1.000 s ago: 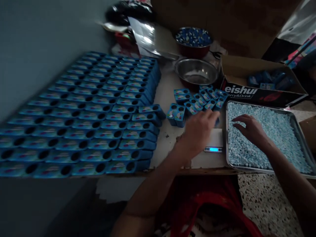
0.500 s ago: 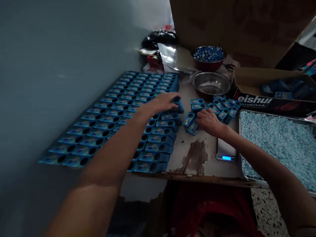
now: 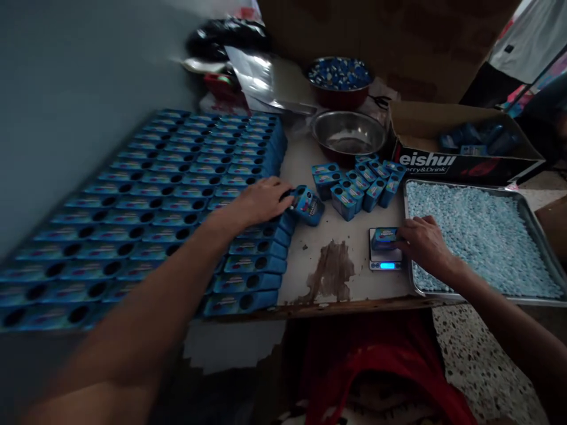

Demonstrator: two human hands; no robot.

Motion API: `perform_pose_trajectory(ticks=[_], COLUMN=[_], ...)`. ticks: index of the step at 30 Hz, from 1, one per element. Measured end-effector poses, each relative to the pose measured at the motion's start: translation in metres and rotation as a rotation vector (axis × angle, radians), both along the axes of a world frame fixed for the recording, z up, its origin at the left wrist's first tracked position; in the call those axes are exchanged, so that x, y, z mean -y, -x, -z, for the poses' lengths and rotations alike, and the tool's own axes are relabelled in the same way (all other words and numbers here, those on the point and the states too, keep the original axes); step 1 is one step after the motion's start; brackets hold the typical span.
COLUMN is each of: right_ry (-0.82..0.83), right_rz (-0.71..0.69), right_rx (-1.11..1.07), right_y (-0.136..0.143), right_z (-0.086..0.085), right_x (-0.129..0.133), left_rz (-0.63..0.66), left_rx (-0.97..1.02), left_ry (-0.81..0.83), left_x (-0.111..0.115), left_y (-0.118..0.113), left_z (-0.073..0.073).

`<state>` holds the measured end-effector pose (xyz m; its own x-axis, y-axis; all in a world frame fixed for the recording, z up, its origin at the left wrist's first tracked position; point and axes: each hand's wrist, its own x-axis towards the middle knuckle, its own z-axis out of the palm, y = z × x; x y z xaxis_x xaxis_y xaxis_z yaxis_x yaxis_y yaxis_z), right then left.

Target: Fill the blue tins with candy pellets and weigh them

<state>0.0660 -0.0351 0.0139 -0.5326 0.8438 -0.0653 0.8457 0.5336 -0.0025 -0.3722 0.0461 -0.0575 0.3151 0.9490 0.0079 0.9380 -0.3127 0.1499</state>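
Note:
My left hand (image 3: 264, 200) reaches over the rows of small blue boxes (image 3: 248, 265), its fingers closed on the end of a tilted blue box (image 3: 309, 205) with a printed label. That box leans out over the table beside the rows. On the right, my right hand (image 3: 423, 241) has its fingertips closed on another blue box (image 3: 383, 238), which is on a small digital scale (image 3: 374, 255) with a lit blue display. The boxes in the rows have round dark holes on top. Behind the scale, a loose cluster of similar boxes (image 3: 348, 199) stands on the table.
A metal tray of pale blue pellets (image 3: 478, 236) lies right of the scale. Behind are an open carton (image 3: 463, 171) with blue containers, a steel bowl (image 3: 349, 134) and a bowl of blue caps (image 3: 340, 88). The table's front edge (image 3: 345, 307) is worn.
My right hand has moved right and nearer from the loose boxes to the scale, where a box now is. My left hand's box has tilted outward. The view has shifted right.

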Motion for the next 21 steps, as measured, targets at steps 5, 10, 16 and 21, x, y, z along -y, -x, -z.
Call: perform_pose_trajectory(ticks=[5, 10, 16, 21], right_ry=[-0.150, -0.273, -0.292, -0.185], right_rz=[-0.084, 0.075, -0.095, -0.120], right_rx=[-0.309, -0.427, -0.096, -0.107], right_y=[-0.041, -0.129, -0.185, -0.179], right_z=[0.015, 0.055, 0.125, 0.126], right_x=[-0.001, -0.011, -0.008, -0.010], left_rz=[-0.011, -0.098, -0.185, -0.097], left_rx=[0.120, -0.012, -0.195, -0.144], left_ry=[-0.014, -0.005, -0.066, -0.222], left_x=[0.021, 0.038, 0.077, 0.137], left_y=[-0.008, -0.028, -0.073, -0.123], left_z=[-0.016, -0.018, -0.027, -0.017])
